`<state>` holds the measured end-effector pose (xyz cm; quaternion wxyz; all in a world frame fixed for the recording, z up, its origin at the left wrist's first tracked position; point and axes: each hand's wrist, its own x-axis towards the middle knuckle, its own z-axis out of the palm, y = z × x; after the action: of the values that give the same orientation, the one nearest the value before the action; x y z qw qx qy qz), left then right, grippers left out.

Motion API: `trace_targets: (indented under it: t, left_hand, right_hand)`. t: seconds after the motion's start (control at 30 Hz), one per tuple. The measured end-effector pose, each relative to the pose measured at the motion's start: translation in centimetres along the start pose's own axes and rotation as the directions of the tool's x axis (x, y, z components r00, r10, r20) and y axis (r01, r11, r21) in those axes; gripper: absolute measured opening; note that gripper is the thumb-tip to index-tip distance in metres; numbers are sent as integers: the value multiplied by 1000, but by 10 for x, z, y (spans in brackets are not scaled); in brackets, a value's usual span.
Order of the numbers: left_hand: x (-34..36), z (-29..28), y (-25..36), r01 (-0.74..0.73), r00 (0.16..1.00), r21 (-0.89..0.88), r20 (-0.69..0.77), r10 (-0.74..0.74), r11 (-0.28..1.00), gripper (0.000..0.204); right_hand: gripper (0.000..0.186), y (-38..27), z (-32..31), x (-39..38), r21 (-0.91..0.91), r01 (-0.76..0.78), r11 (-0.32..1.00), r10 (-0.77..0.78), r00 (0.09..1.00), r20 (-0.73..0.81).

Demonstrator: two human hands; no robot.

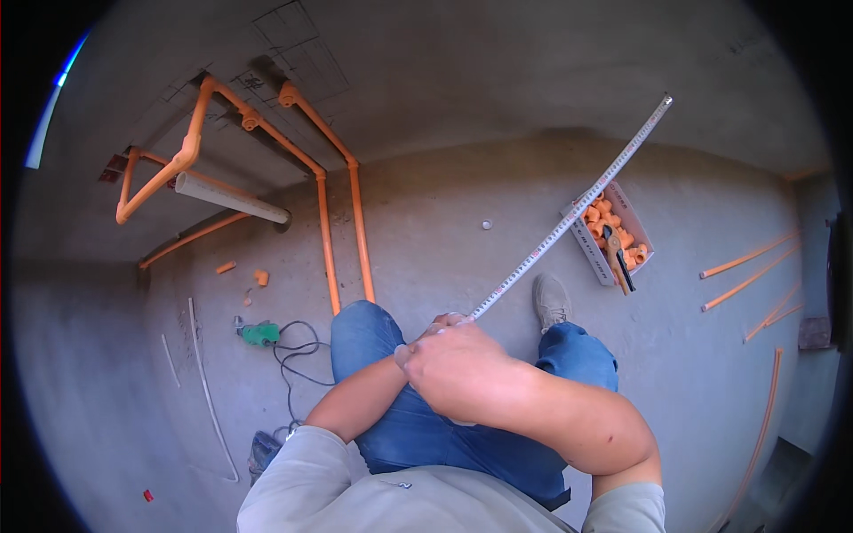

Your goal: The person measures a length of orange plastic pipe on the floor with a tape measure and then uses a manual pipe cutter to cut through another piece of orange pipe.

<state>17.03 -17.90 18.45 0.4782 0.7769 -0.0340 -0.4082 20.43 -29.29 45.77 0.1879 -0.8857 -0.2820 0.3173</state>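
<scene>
My hands meet over my bent legs at the lower end of a silver tape measure point(569, 213), whose extended blade reaches up and right over a box of orange fittings point(595, 258). My right hand point(458, 364) is closed at the blade's lower end, covering much of my left hand point(440, 326), which is closed there too. The tape's case is hidden by my fingers. A pipe cutter with dark handles point(619, 259) lies on the box.
Orange pipes point(326, 249) run along wall and floor, beside a white pipe point(231, 199). A green power tool point(260, 334) with a cord lies left of my legs, below loose fittings point(261, 277). Loose orange pipes point(746, 262) lie at the right; my shoe point(553, 298) stands below the box.
</scene>
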Motion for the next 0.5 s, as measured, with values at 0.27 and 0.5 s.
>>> trace_targets:
  t: [0.27, 0.5]
  left_hand:
    - [2, 19, 59, 326, 932, 264, -248, -263, 908, 32]
    - [9, 6, 18, -65, 996, 31, -52, 67, 997, 33]
  right_hand:
    - [33, 0, 7, 1, -80, 37, 996, -42, 997, -66]
    - [19, 1, 18, -5, -137, 79, 987, -104, 977, -187]
